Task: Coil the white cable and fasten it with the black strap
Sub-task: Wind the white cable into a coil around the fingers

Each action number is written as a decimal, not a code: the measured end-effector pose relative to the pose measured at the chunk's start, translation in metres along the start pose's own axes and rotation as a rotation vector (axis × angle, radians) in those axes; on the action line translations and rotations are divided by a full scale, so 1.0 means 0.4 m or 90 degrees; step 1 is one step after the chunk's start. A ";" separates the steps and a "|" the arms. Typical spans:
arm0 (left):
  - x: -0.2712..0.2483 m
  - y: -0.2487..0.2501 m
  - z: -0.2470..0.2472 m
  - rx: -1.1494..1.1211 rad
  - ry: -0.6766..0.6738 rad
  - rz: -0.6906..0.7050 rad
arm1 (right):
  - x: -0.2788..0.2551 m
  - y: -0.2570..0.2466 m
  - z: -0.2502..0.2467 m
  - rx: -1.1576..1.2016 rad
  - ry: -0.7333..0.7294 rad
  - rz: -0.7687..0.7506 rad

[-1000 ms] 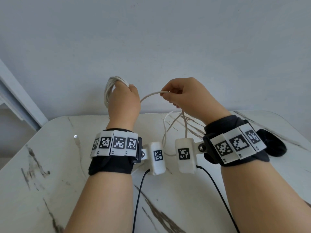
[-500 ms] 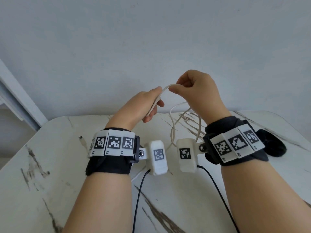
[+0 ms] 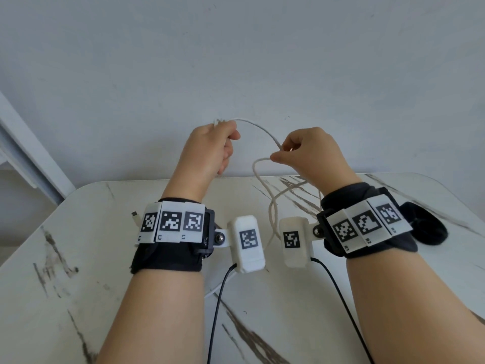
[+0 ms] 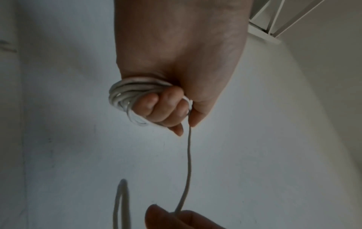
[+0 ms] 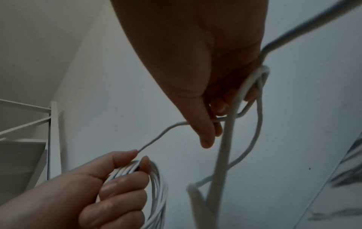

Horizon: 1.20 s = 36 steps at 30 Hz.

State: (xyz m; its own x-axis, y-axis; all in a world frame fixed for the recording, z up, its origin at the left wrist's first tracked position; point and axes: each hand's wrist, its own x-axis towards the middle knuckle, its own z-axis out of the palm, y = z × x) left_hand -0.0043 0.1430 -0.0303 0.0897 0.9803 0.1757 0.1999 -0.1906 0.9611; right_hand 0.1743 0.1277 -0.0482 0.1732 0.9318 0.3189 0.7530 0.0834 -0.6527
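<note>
Two hands: both are working the white cable [image 3: 262, 128] above the marble table [image 3: 78, 271].
Left hand [image 3: 210, 151]: is gripping the finished coil [image 4: 129, 94], fingers curled round several loops.
Right hand [image 3: 312, 151]: is pinching the free run between thumb and fingertips [image 5: 205, 136], with slack looping down onto the table.
Change: half a second ago the hands were touching to lay a loop; they are now drawing apart, stretching a fresh span for the next turn.
Cable end: a connector [image 3: 134, 214] is lying on the table by the left wrist.
Progress: coiling is probably past halfway.
Black strap: is not clearly showing; the dark thing behind the right wrist is too unclear to name.
</note>
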 end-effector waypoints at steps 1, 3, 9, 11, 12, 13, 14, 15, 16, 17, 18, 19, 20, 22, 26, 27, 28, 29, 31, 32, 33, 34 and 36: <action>0.000 0.000 0.000 -0.013 0.016 0.005 | -0.001 -0.001 0.000 -0.003 -0.004 -0.002; 0.000 0.001 0.001 -0.046 0.039 0.020 | -0.003 -0.007 0.001 -0.009 -0.012 -0.007; 0.003 0.000 0.007 -0.100 0.087 0.020 | -0.011 -0.026 0.007 -0.044 -0.082 -0.003; 0.004 -0.003 0.001 -0.108 0.093 0.016 | -0.010 -0.033 0.005 -0.023 -0.076 0.005; 0.005 -0.004 -0.003 -0.112 0.094 0.013 | -0.009 -0.035 0.004 -0.005 -0.076 0.009; 0.006 -0.005 -0.005 -0.117 0.093 0.010 | -0.009 -0.039 0.004 0.020 -0.079 0.013; 0.007 -0.006 -0.008 -0.124 0.087 0.008 | -0.008 -0.042 0.005 0.051 -0.081 0.017; 0.006 -0.006 -0.009 -0.134 0.077 0.006 | -0.007 -0.043 0.008 0.083 -0.077 0.020; 0.006 -0.005 -0.010 -0.144 0.065 0.004 | -0.006 -0.041 0.011 0.110 -0.067 0.024; 0.005 -0.006 -0.010 -0.156 0.054 0.000 | -0.005 -0.039 0.013 0.135 -0.055 0.028; 0.005 -0.005 -0.011 -0.170 0.042 -0.004 | -0.004 -0.036 0.014 0.160 -0.045 0.034; 0.005 -0.005 -0.013 -0.183 0.031 -0.008 | -0.001 -0.032 0.014 0.187 -0.035 0.040; 0.005 -0.006 -0.015 -0.192 0.017 -0.010 | 0.002 -0.029 0.014 0.206 -0.021 0.043; 0.005 -0.007 -0.017 -0.198 -0.007 -0.012 | 0.005 -0.026 0.009 0.231 0.019 0.041; 0.004 -0.008 -0.016 -0.208 -0.011 -0.022 | 0.000 -0.033 0.001 0.329 -0.004 0.057; 0.004 -0.009 -0.017 -0.219 -0.011 -0.025 | -0.003 -0.036 0.001 0.338 -0.014 0.056; 0.005 -0.010 -0.018 -0.232 -0.011 -0.027 | -0.006 -0.038 0.001 0.337 -0.016 0.050; 0.006 -0.011 -0.019 -0.246 -0.011 -0.030 | -0.008 -0.041 0.001 0.332 -0.013 0.041; 0.009 -0.013 -0.022 -0.271 -0.012 -0.039 | -0.012 -0.050 -0.001 0.330 0.000 0.021; 0.011 -0.014 -0.023 -0.279 -0.016 -0.041 | -0.014 -0.055 -0.002 0.340 0.003 0.013; 0.012 -0.015 -0.023 -0.285 -0.024 -0.042 | -0.016 -0.060 -0.002 0.356 0.001 0.010; 0.013 -0.016 -0.023 -0.291 -0.035 -0.042 | -0.017 -0.063 -0.002 0.377 -0.003 0.014; 0.012 -0.013 -0.021 -0.310 -0.066 -0.040 | -0.016 -0.067 0.000 0.426 -0.009 0.045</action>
State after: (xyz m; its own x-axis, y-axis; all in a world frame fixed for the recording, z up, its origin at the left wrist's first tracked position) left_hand -0.0132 0.1489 -0.0325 0.1929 0.9743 0.1165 -0.2685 -0.0618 0.9613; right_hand 0.1531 0.1196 -0.0328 0.1963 0.9470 0.2545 0.1833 0.2195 -0.9582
